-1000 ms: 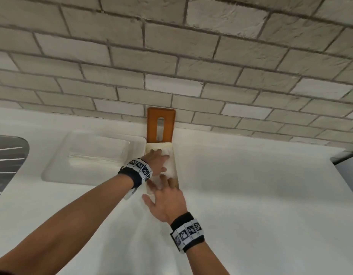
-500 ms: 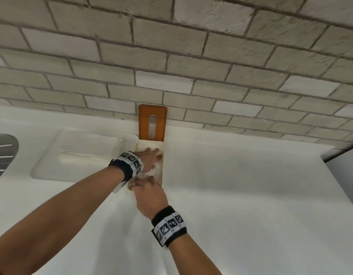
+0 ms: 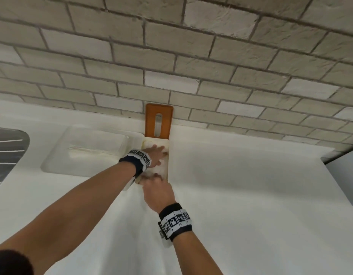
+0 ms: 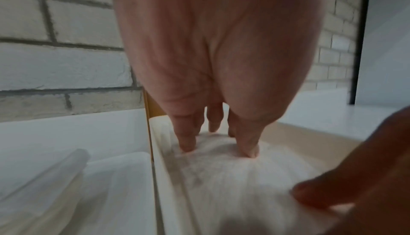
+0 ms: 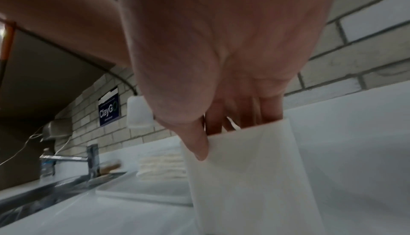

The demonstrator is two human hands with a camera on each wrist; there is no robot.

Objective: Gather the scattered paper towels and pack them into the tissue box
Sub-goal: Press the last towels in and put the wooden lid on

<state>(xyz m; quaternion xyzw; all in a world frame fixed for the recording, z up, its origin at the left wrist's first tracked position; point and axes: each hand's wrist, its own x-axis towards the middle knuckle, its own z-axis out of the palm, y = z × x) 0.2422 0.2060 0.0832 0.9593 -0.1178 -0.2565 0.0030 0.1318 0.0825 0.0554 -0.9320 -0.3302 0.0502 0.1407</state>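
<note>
Our left hand [image 3: 154,156], fingers straight, presses soft white paper towels [image 4: 233,172] down into the tissue box [image 3: 168,165] on the counter; our right hand [image 3: 158,192] grips its smooth near wall.

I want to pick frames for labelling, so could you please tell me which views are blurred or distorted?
Head view: sharp, but the brick wall bows from the wide lens. Left wrist view: soft, the right hand dark and smeared. Right wrist view: dim at left, tissue box edges blurred.
</note>
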